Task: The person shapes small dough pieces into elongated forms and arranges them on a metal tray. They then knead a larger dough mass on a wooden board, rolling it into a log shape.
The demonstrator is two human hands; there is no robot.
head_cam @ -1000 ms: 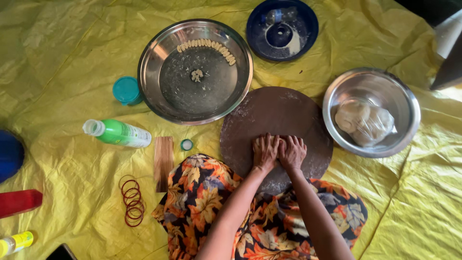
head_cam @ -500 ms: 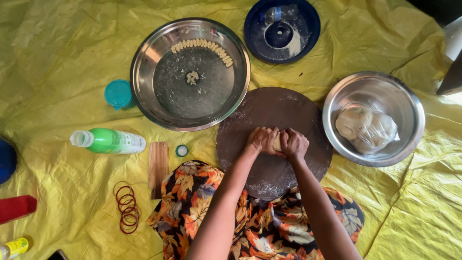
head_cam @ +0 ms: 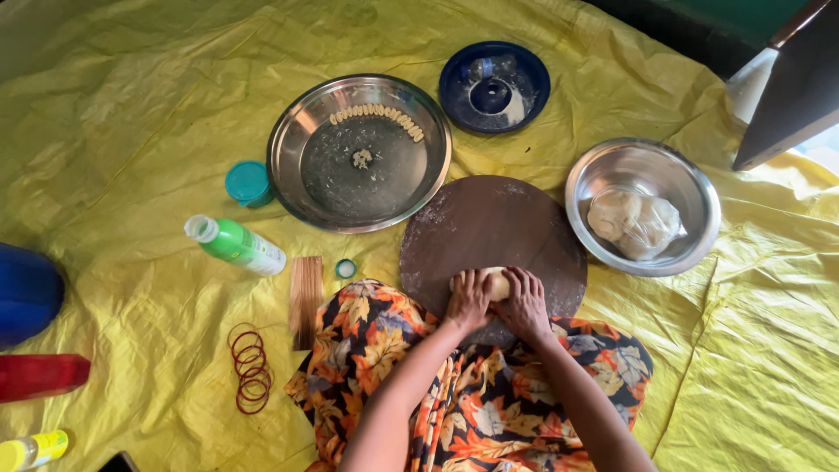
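On the round board [head_cam: 494, 229], near edge: left hand [head_cam: 470, 300] and right hand [head_cam: 524, 301] cup pale dough [head_cam: 498, 281].
Best pressed evenly, palms low, dough kept centred.

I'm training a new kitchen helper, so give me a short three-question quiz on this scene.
1. True or false: both hands, left hand and right hand, press the dough on the round board.
2. What lies in the steel bowl to the right of the board? A) red bands B) bagged dough C) a bottle
3. Fill in: the green bottle lies on its ____.

Key: 1 true; 2 B; 3 side.
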